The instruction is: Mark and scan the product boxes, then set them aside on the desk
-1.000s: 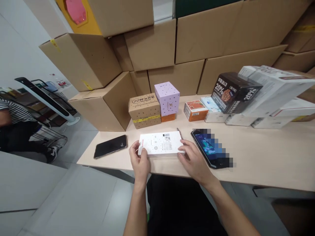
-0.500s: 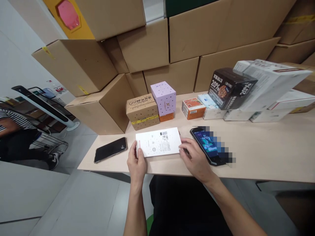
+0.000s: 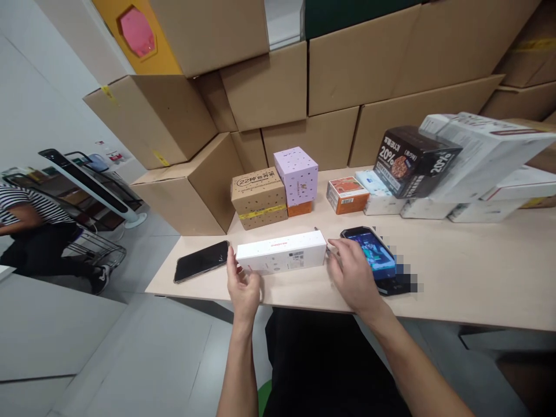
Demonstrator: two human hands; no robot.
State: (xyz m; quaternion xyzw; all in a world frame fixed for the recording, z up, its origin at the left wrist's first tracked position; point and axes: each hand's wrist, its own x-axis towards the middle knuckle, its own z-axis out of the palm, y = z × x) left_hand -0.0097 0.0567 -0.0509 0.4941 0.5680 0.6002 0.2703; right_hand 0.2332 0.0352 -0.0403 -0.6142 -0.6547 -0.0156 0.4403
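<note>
Flanking white box point(image 3: 281, 252) on table point(image 3: 456, 278): left hand point(image 3: 243, 285), right hand point(image 3: 353, 272).

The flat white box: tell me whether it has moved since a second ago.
Yes. The white box has tipped up from lying flat onto its long edge, still between the dark phone and the lit phone.

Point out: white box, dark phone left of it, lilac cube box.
white box point(image 3: 281, 253), head view, middle of its long front face
dark phone point(image 3: 202, 261), head view, centre of its screen
lilac cube box point(image 3: 299, 184), head view, front face
</note>
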